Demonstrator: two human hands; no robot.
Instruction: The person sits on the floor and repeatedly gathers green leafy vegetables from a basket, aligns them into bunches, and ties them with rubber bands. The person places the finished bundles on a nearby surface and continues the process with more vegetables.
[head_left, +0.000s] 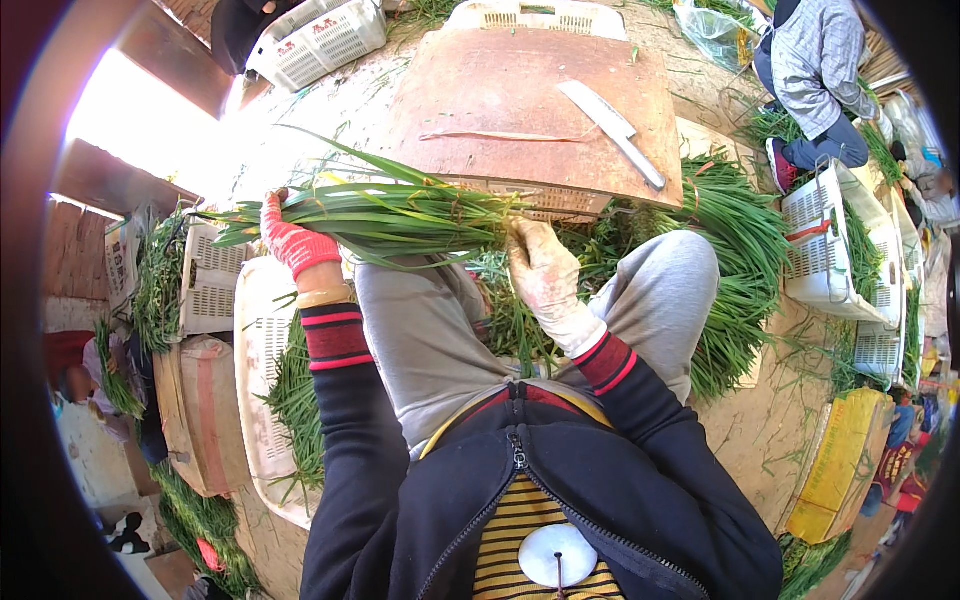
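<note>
A bunch of long green leafy stalks (390, 214) lies level across my lap, held at both ends. My left hand (300, 244), in a red knitted glove, grips its leafy end. At the root end, my right hand (541, 274), in a stained pale glove, has its fingers closed on the stalks. Beyond the bunch stands a wooden board (487, 82) on a plastic crate. A large knife (611, 131) with a metal handle rests on the board's right part, near a thin pale strip (502, 136). Loose greens (525, 337) lie between my knees.
Tied green bundles (739, 262) are piled at my right knee. A white crate with greens (251, 375) stands at my left. More crates (840, 247) are at the right, near a crouching person (814, 67). A taped cardboard box (206, 412) is at the far left.
</note>
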